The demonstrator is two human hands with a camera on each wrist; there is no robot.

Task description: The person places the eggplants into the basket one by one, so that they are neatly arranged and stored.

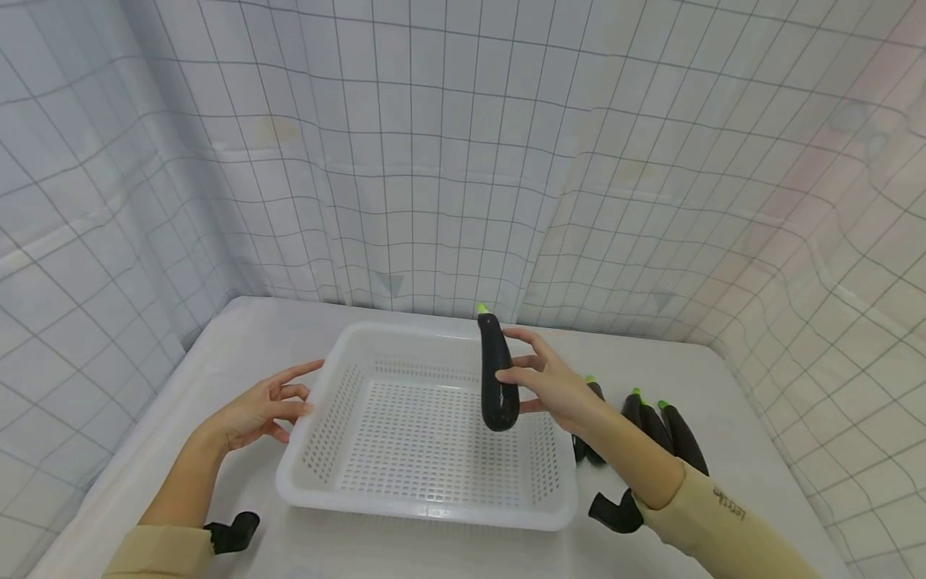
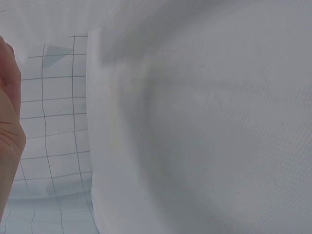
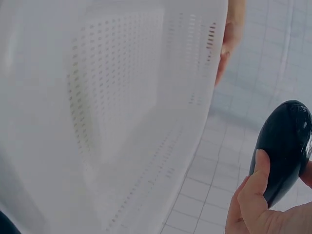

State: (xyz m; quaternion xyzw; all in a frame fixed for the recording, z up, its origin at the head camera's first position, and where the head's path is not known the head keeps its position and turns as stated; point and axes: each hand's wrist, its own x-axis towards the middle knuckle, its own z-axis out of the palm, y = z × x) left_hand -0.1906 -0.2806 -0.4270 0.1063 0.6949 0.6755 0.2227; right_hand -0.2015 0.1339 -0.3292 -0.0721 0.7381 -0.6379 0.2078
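A dark, glossy eggplant [image 1: 497,374] with a bright green stem end is held over the right part of a white perforated plastic basket [image 1: 427,519]. My right hand [image 1: 553,382] grips it from the right side, thumb across its front. In the right wrist view, the thumb and fingers press around the dark eggplant [image 3: 282,151]. At the basket's left rim, my left hand [image 1: 253,410] has its fingertips against the outer wall, fingers loosely bent. Only an edge of the left hand [image 2: 9,112] shows in the left wrist view. The basket's floor is bare.
Several more eggplants [image 1: 683,434] lie on the white table [image 1: 723,386] right of the basket, partly hidden by the right forearm. Grid-patterned curtains [image 1: 463,161] surround the table at the back and sides. Black wrist straps [image 1: 235,532] show at both sleeves.
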